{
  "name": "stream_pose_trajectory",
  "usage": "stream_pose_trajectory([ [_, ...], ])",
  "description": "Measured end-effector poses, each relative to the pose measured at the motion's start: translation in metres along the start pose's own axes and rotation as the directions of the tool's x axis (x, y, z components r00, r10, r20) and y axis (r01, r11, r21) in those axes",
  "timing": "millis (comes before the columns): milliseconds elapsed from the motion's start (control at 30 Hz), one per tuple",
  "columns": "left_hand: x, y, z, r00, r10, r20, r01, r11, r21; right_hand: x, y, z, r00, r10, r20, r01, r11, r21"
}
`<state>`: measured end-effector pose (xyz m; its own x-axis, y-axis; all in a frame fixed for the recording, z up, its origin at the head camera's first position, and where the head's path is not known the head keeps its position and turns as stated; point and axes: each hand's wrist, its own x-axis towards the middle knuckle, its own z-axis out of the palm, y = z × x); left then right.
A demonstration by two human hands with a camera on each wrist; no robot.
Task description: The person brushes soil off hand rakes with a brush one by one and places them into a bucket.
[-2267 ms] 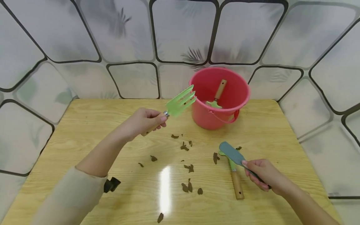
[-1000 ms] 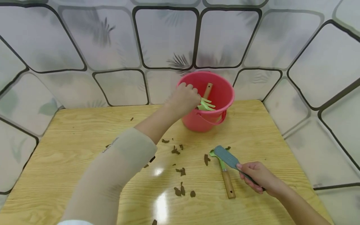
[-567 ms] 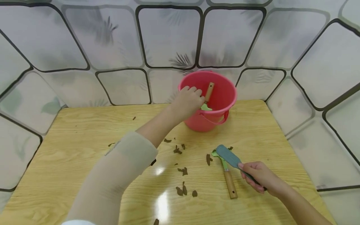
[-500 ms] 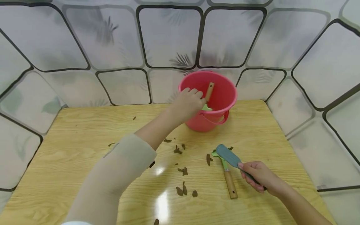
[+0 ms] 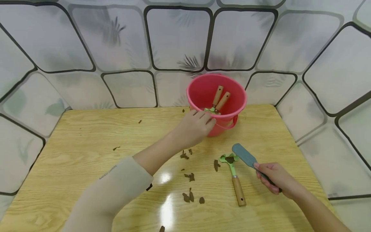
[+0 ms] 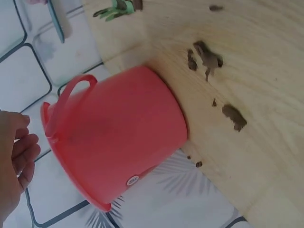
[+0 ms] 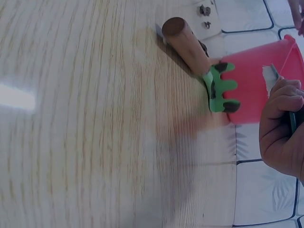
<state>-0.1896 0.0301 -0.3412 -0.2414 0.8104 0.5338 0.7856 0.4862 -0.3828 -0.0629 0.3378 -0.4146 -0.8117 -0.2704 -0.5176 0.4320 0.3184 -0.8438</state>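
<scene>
Right hand (image 5: 275,176): grips grey-blue spatula (image 5: 244,155), blade near soiled, green-headed hand rake (image 5: 237,188) on table (image 5: 87,135); scraping best done with rake steadied. Left hand (image 5: 193,129): empty, fingers loosely bent, near pink bucket (image 6: 118,128).

Pale wall (image 5: 178,38), dark outlines (image 5: 209,42), leaf prints (image 5: 189,63), wooden table (image 5: 95,132), bright glare (image 5: 166,212)

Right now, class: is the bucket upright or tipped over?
Upright: the bucket stands on the table, mouth up, with two wooden handles leaning inside.
</scene>
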Motion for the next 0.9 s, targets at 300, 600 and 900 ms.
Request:
stream_pose_trajectory([
  [300,-0.028,0.037,0.012,1.0,-0.002,-0.026,0.0,0.997,-0.078,0.0,0.005,-0.014,0.998,0.012,-0.06,-0.013,1.0,-0.007],
  [600,-0.033,0.075,0.021,0.874,-0.138,0.466,0.325,0.88,-0.347,0.003,0.002,-0.025,0.993,0.009,-0.121,-0.008,1.0,0.01],
  [900,-0.031,0.102,0.049,0.556,-0.131,0.821,0.828,0.003,-0.56,0.006,0.009,-0.034,0.993,0.023,-0.114,-0.02,0.999,0.028],
])
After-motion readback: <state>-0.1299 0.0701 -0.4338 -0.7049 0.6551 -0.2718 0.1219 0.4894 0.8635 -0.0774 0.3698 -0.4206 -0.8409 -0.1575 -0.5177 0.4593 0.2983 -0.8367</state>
